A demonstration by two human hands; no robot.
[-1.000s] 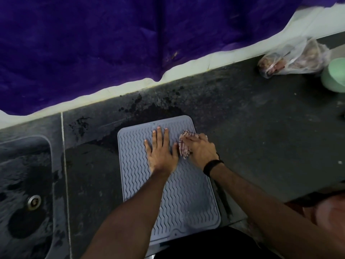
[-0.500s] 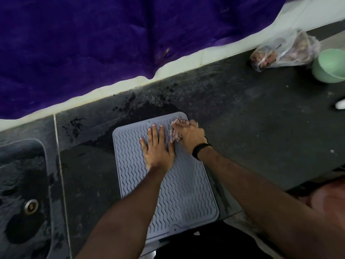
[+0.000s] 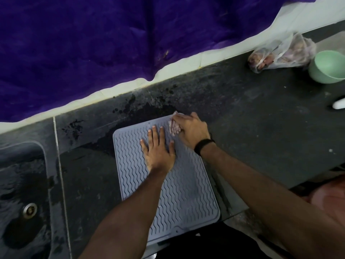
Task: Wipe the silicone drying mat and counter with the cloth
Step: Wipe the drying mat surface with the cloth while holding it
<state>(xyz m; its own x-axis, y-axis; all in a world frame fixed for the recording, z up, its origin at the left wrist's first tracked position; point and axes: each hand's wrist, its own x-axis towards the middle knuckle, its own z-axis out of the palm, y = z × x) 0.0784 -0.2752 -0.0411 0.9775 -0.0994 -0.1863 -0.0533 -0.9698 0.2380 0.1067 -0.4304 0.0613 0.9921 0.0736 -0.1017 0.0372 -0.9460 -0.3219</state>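
A grey silicone drying mat (image 3: 184,199) with wavy ridges lies on the dark counter (image 3: 261,131), its near edge hanging over the counter's front. My left hand (image 3: 158,148) presses flat on the mat's upper middle, fingers spread. My right hand (image 3: 190,129), a black band on its wrist, is closed on a bunched pinkish checked cloth (image 3: 174,128) at the mat's far right corner. Most of the cloth is hidden under that hand.
A dark sink (image 3: 20,199) with a metal drain sits at the left. At the far right stand a green bowl (image 3: 328,67), a clear plastic bag (image 3: 280,55) of food and a white object (image 3: 338,104). Wet dark patches (image 3: 145,111) lie behind the mat. Purple fabric (image 3: 112,43) hangs above.
My right hand has pushed the cloth away from me along the mat's right side to its far corner. The left hand stays pressed on the mat.
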